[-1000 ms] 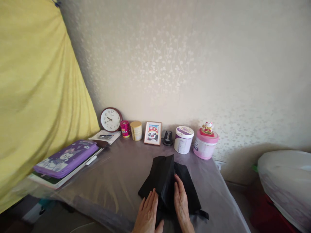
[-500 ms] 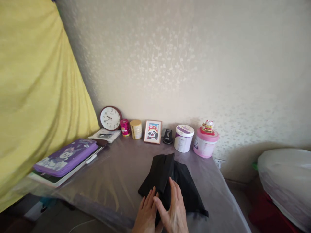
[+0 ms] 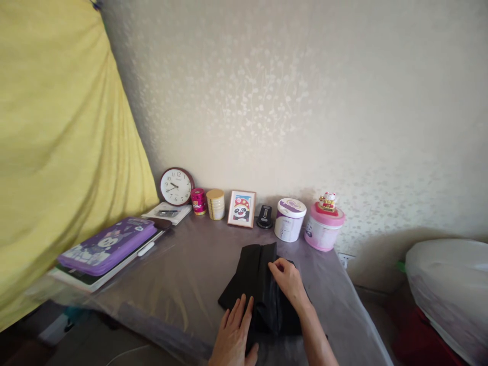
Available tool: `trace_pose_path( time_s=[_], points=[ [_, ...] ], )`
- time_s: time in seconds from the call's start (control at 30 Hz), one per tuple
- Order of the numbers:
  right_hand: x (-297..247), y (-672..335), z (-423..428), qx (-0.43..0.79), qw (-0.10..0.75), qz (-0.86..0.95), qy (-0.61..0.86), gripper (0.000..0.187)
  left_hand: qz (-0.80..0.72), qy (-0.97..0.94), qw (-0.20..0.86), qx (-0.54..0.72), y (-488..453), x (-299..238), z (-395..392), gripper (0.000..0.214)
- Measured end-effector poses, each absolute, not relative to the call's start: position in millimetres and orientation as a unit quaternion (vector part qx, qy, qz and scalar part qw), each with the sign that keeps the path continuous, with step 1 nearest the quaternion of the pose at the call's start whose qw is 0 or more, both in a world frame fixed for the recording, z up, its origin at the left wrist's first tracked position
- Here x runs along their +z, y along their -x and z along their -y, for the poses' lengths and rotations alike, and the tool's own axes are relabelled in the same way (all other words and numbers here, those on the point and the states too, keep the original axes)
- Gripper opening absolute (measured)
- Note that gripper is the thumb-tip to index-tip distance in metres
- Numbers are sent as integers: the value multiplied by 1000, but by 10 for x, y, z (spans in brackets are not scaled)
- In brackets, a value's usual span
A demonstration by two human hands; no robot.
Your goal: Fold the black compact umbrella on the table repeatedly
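A piece of thin black fabric [image 3: 244,277], partly folded with a raised pleat along its middle, lies near the front of the table. Its exact kind does not show. My left hand [image 3: 234,330] rests on its near left part, fingers stretched out and lying flat. On the other side, my right hand [image 3: 287,278] pinches the upper edge of the raised fold between thumb and fingers. The fabric's right part is mostly hidden behind my right hand and forearm.
A clear cover lies over the table [image 3: 183,269]. At left are a purple case [image 3: 109,244] on a book and a yellow curtain [image 3: 68,152]. Along the wall stand a clock [image 3: 177,186], a picture frame [image 3: 241,209], a white tub [image 3: 290,220] and a pink tub [image 3: 324,229].
My right hand has moved up and closed in a pinch on the fabric's fold, drawing it rightward over the right part. My left hand has flattened out on the near left part.
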State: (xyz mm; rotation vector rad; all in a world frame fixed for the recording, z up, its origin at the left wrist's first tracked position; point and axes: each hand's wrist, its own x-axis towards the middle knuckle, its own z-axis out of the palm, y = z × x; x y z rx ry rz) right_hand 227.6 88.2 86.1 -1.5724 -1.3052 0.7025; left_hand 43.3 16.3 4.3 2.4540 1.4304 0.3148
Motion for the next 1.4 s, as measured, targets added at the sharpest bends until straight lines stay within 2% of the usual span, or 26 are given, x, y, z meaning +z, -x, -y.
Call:
trace_pose_path(
  time_s=[0.27, 0.47, 0.9, 1.1, 1.27, 1.33, 1.4],
  points=[
    [1142, -2002, -1151, 450, 506, 513, 528, 27, -508, -841, 176, 62, -452, 113, -176, 81],
    [885, -1691, -1306, 508, 533, 475, 482, 34, -496, -843, 184, 99, -402, -84, -237, 80],
    [390, -1607, -1439, 455, 553, 481, 506, 40, -497, -847, 148, 118, -398, -220, -282, 79],
    [322, -1615, -1481, 432, 538, 516, 508, 33, -483, -862, 126, 95, -332, -35, -212, 65],
    [364, -1627, -1448, 416, 510, 548, 516, 26, -467, -856, 58, 213, -392, 377, -93, 21],
    [377, -1631, -1433, 404, 494, 569, 518, 23, -437, -863, 39, 250, -462, 414, -104, 19],
    [379, -1633, -1424, 390, 476, 592, 520, 22, -417, -870, 5, 263, -522, 330, -150, 32]
  ],
)
